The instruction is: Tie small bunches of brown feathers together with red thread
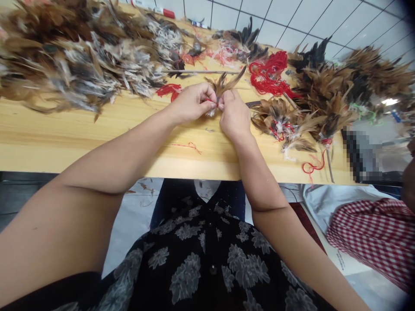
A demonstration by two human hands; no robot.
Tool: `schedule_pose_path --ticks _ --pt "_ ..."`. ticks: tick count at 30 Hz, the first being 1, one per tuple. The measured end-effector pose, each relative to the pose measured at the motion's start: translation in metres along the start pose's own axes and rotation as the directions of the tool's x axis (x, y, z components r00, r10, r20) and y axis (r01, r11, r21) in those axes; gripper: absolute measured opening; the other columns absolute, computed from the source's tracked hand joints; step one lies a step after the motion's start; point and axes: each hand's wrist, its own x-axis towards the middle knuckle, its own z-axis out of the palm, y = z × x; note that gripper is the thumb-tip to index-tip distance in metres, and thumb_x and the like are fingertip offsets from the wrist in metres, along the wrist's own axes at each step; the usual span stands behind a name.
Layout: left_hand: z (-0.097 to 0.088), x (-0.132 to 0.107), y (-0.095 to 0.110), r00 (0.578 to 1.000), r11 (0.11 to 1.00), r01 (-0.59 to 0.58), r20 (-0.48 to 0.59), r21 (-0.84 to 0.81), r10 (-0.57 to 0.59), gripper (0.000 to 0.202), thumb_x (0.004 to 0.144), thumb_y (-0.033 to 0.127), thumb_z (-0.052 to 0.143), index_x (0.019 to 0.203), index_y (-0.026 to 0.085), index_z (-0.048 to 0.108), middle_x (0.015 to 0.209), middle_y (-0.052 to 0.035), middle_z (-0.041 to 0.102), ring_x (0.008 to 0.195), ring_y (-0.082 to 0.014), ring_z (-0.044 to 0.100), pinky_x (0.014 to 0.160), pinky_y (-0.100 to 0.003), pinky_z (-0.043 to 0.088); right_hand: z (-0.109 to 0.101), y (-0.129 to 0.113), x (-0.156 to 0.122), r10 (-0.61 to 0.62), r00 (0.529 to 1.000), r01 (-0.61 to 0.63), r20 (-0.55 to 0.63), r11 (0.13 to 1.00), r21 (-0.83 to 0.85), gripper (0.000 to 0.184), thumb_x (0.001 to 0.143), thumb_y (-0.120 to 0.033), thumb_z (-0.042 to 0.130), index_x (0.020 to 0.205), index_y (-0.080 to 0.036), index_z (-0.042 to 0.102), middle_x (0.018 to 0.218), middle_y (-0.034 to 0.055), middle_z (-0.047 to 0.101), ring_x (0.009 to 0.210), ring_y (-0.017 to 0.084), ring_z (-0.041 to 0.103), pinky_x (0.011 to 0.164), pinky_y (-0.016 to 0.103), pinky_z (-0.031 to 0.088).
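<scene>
Over the wooden table [97, 142], my left hand [191, 103] and my right hand [234, 114] meet with fingers pinched together. Between them they grip a small bundle of brown feathers [225, 83] whose tips fan up and to the right. A thin red thread [210, 100] runs across the bundle's base at my left fingertips. The white quill ends stick out just below my fingers.
A big heap of brown and grey feathers [81, 56] covers the table's left and back. Tied feather bundles [292, 121] and a tangle of red thread [269, 75] lie to the right. A thin stick [201, 72] lies behind my hands. A person's checked sleeve [372, 237] is at lower right.
</scene>
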Motion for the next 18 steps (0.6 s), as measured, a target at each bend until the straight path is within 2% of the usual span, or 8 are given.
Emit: schedule_pose_path --ticks 3,7,11,14,16,18 --pt "0.001 0.0 0.002 1.0 1.0 0.01 -0.024 -0.005 -0.01 0.038 0.097 -0.008 0.08 0.087 0.025 0.062 0.081 0.0018 0.069 0.08 -0.0204 0.063 0.081 -0.036 0.048 0.003 0.007 -0.002 -0.061 0.998 0.061 -0.03 0.998 -0.001 0.024 0.126 -0.023 0.051 0.133 -0.021 0.073 0.14 0.0139 0.075 0.133 0.034 0.084 0.118 0.05 0.069" --pt "0.002 0.001 0.001 0.998 0.999 0.033 -0.061 -0.01 -0.033 0.043 0.1 -0.01 0.076 0.084 0.026 0.058 0.076 0.003 0.066 0.072 -0.0179 0.055 0.073 -0.036 0.039 -0.002 0.008 -0.004 -0.03 0.999 0.033 0.038 0.997 -0.068 0.028 0.126 -0.023 0.049 0.139 -0.021 0.073 0.143 0.0152 0.075 0.131 0.034 0.085 0.116 0.049 0.068" --pt "0.002 0.004 -0.006 0.993 0.999 0.031 -0.11 -0.029 -0.034 0.043 0.103 -0.004 0.08 0.086 0.027 0.055 0.077 0.0042 0.067 0.074 -0.0181 0.062 0.076 -0.035 0.045 0.001 0.016 -0.002 -0.04 0.998 0.04 0.052 0.999 -0.006 0.025 0.125 -0.027 0.051 0.137 -0.021 0.073 0.144 0.0166 0.075 0.13 0.035 0.085 0.115 0.05 0.068" --pt "-0.004 0.005 -0.012 0.985 0.999 0.048 -0.166 -0.011 -0.049 0.043 0.108 0.009 0.087 0.09 0.027 0.053 0.081 0.0028 0.071 0.084 -0.0209 0.069 0.086 -0.039 0.051 0.013 0.034 0.004 -0.096 0.995 0.095 -0.001 0.986 0.137 0.024 0.126 -0.034 0.054 0.127 -0.022 0.074 0.138 0.0166 0.075 0.13 0.037 0.084 0.118 0.056 0.068" --pt "-0.011 0.006 -0.015 0.986 0.999 0.047 -0.158 -0.005 -0.048 0.047 0.111 0.025 0.095 0.095 0.028 0.051 0.084 0.0023 0.071 0.094 -0.0244 0.074 0.096 -0.044 0.053 0.019 0.045 0.006 -0.138 0.99 0.141 -0.032 0.967 0.212 0.023 0.124 -0.041 0.059 0.12 -0.023 0.073 0.132 0.0151 0.075 0.128 0.036 0.083 0.117 0.056 0.068" --pt "-0.019 0.006 -0.015 0.992 0.999 0.02 -0.12 -0.028 -0.023 0.055 0.111 0.043 0.101 0.1 0.028 0.049 0.083 0.0022 0.069 0.107 -0.0293 0.078 0.105 -0.049 0.052 0.02 0.049 0.006 -0.145 0.989 0.142 -0.003 0.966 0.214 0.02 0.122 -0.043 0.064 0.115 -0.025 0.071 0.128 0.014 0.077 0.123 0.034 0.082 0.114 0.054 0.069"
